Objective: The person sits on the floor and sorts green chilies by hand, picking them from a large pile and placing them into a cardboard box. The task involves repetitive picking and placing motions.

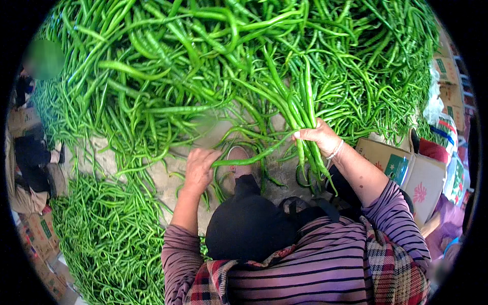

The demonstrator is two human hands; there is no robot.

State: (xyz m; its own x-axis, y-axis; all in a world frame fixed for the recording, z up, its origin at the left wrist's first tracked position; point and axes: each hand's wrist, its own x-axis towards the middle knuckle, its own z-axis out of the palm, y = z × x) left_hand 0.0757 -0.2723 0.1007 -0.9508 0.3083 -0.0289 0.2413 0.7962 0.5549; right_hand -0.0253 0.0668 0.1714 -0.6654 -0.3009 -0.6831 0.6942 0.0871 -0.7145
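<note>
Long green chili peppers lie in a large heap (160,57) before me. A bunch of long green peppers (301,99) is gripped in my right hand (322,137), with tips fanning up over the heap and other ends hanging below the fist. My left hand (200,167) is lower and to the left, its fingers curled at the end of one long pepper (255,156). That pepper stretches across to the right hand's fingertips. Whether the left fingers grip it is hard to tell, as the back of the hand hides them.
A second heap of peppers (110,236) lies at lower left. An opened cardboard box (385,160) stands by my right arm. My shoe (239,156) is on the concrete floor among loose peppers. Other people are partly visible at both edges, near stacked cartons (38,228).
</note>
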